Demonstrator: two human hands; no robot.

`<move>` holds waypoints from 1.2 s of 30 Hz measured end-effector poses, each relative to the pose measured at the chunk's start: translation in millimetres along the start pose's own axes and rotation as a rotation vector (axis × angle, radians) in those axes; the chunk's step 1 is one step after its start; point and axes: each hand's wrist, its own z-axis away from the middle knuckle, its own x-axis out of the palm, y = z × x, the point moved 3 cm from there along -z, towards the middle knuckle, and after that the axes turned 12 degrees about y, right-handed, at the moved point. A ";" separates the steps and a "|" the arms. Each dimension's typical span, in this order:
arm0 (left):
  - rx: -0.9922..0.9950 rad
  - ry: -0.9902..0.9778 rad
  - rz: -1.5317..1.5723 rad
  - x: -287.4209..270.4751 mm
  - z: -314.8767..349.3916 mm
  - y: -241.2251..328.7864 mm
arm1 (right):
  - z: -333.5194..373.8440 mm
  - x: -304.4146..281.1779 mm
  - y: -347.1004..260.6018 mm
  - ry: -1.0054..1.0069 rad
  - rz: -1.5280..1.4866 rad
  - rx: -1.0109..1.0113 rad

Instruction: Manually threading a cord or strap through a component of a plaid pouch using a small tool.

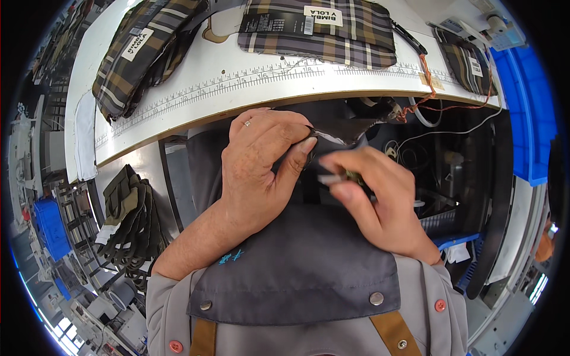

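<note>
My left hand pinches a dark fabric piece just below the front edge of the white worktable; a ring shows on one finger. My right hand is close beside it, fingers closed around a small metal tool, perhaps thread snips, whose tip meets the same fabric. Both hands work over my lap, above a grey apron. The part of the fabric under my fingers is hidden.
Plaid fabric pieces lie on the table: a folded stack at left, a flat one in the middle, a smaller one at right. Dark green pieces hang at lower left. Blue bins stand at right, with cables under the table.
</note>
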 end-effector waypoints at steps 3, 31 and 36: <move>0.063 -0.011 -0.045 -1.0 2.0 3.1 | 2.4 8.3 21.0 0.052 -0.007 0.156; 0.141 -0.082 -0.165 -4.5 0.6 13.9 | -0.1 9.5 24.4 0.038 -0.152 0.304; 0.191 -0.066 -0.152 -0.3 2.9 12.2 | -0.8 11.0 37.4 -0.024 -0.296 0.408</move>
